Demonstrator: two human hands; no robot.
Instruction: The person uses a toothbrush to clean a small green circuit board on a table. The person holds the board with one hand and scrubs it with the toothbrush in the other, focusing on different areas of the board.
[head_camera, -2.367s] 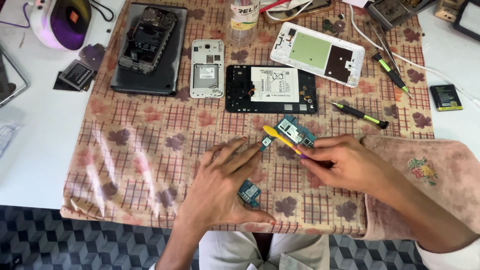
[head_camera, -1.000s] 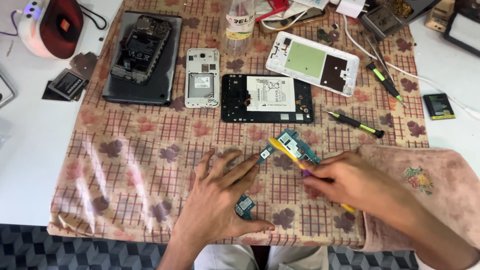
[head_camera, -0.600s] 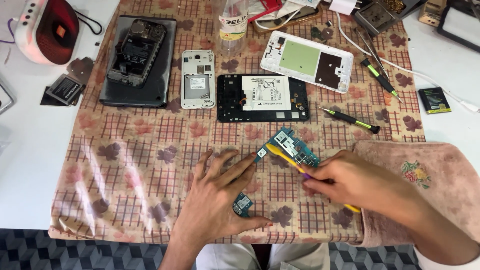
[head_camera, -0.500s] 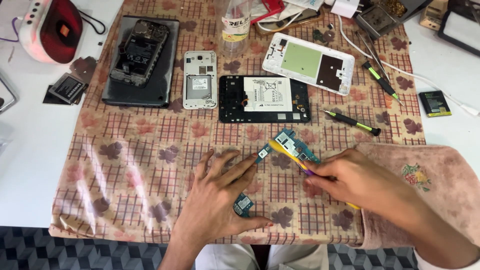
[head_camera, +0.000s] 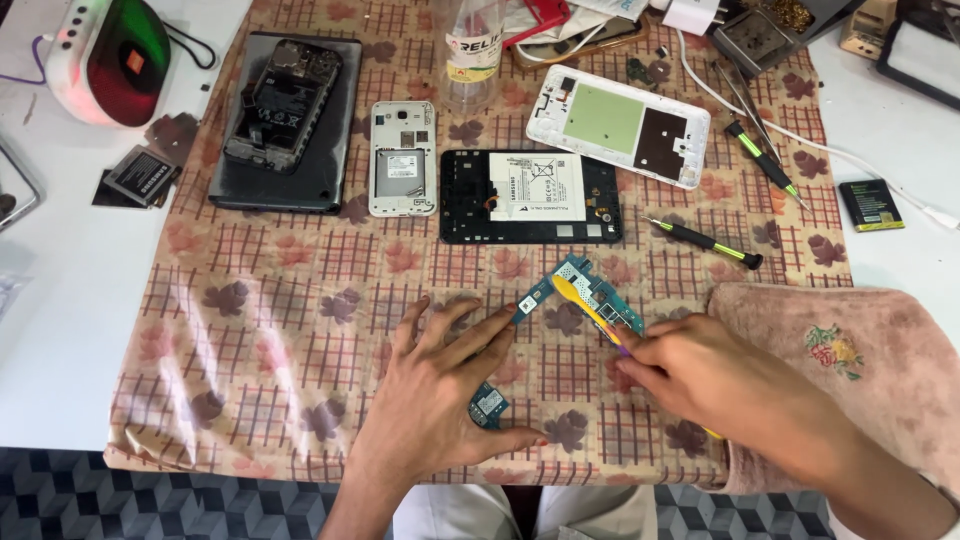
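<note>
The left hand lies flat, fingers spread, pinning a blue circuit board steady on the desk; the right hand, fingers closed, grips a yellow pry tool against it.

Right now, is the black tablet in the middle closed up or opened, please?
Opened: the black tablet lies with its back off, its white battery exposed.

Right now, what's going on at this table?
A person is working on a small blue circuit board on a patterned cloth. The left hand steadies the board's end with a fingertip, while the right hand holds a yellow pry tool against it. Opened phones, a tablet and screwdrivers lie beyond.
</note>
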